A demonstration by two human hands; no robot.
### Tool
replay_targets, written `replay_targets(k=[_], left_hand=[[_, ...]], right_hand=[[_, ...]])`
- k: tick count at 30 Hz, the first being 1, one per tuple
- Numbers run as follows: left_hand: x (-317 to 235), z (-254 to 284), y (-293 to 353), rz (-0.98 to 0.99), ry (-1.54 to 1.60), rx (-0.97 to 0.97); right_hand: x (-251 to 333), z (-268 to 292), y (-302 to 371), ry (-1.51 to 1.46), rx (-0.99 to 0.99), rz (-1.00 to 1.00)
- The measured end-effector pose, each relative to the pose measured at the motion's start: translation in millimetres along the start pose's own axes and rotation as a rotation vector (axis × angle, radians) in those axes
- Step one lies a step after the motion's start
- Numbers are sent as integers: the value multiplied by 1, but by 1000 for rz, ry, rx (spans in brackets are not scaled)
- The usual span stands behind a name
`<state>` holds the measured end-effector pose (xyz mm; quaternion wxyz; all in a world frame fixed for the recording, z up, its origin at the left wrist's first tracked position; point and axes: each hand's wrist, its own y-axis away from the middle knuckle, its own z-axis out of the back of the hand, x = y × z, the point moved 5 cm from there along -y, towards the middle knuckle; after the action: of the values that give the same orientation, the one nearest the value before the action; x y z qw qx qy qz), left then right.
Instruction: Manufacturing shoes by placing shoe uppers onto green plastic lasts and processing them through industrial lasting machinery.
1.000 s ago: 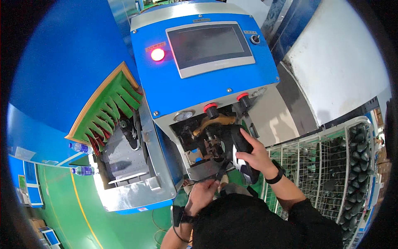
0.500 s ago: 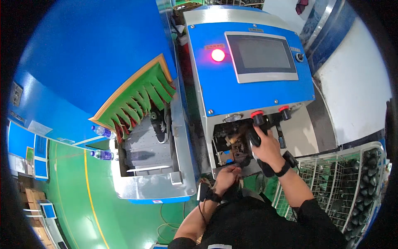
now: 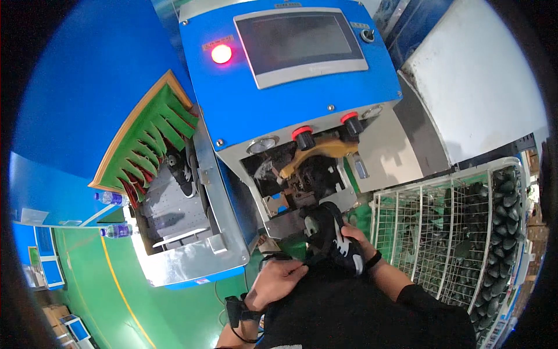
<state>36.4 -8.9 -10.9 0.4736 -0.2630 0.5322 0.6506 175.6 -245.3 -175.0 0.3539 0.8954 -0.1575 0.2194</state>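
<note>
Both hands on a black sneaker held just below the open work bay of the blue machine, off the yellow clamp arm: right hand wrapped around its heel end, left hand pinching what looks like the laces or tongue at the near end. Reads as the load/unload step at the press, shoe in hand and not seated; red indicator lamp lit, touchscreen dark. Next move likely needs the shoe lined up square with the bay and fingers kept clear of that clamp; wire rack of black shoes sits just to the right.
</note>
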Motion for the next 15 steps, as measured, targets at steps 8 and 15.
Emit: replay_targets(k=[8, 15], left_hand=[[0, -10, -12, -60, -34, -32], [31, -21, -23, -29, -33, -145]], right_hand=[[33, -15, 13, 33, -122, 28], [103, -70, 22, 714, -123, 469]])
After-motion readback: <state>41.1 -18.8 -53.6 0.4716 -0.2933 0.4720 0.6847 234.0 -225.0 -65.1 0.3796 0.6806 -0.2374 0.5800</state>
